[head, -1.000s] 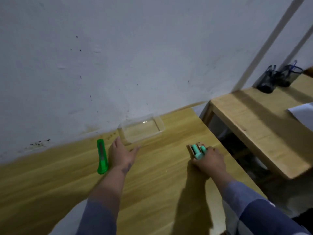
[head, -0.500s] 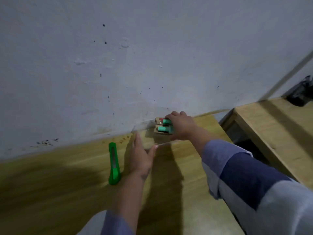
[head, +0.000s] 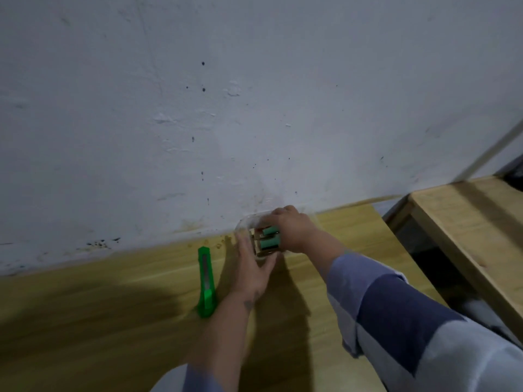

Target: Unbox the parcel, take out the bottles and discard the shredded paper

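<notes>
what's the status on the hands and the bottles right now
Right hand gripping green bottles over clear tray. Left hand open, steadying tray. Green box cutter lies left, clear.

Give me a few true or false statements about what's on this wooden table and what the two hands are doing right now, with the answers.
1. The right hand grips small boxes with teal items. True.
2. The green utility knife is held in the left hand. False: it lies on the table, beside that hand.
3. The boxes are at a clear plastic container by the wall. True.
4. The left hand is clenched in a fist. False: it lies open, fingers extended toward the container.
5. A second wooden table stands to the right. True.
</notes>
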### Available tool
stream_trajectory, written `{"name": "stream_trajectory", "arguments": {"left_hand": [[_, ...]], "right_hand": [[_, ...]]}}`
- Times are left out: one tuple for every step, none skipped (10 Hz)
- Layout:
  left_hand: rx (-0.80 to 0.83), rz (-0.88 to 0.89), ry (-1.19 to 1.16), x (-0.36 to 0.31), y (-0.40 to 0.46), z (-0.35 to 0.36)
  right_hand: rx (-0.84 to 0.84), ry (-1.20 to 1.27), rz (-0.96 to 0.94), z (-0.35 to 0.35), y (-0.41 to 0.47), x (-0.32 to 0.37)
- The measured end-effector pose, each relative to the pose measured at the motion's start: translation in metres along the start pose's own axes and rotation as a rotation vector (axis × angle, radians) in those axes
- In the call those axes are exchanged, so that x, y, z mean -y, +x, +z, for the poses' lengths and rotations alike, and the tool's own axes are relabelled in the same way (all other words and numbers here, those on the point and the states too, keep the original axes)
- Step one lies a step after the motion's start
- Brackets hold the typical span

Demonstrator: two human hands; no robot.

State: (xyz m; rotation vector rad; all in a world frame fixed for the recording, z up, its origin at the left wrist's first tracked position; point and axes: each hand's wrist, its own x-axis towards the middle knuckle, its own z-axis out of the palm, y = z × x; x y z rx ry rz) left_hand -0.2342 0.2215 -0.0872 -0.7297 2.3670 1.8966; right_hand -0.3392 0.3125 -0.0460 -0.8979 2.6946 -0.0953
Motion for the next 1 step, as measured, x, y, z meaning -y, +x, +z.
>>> {"name": "stream_trajectory", "arguments": {"left_hand": [[-0.043, 0.035, -0.070, -0.0003, -0.0245, -0.0109]], "right_hand": [[-0.273, 0.227, -0.011, 0.0052, -0.0448, -0.0003]]}}
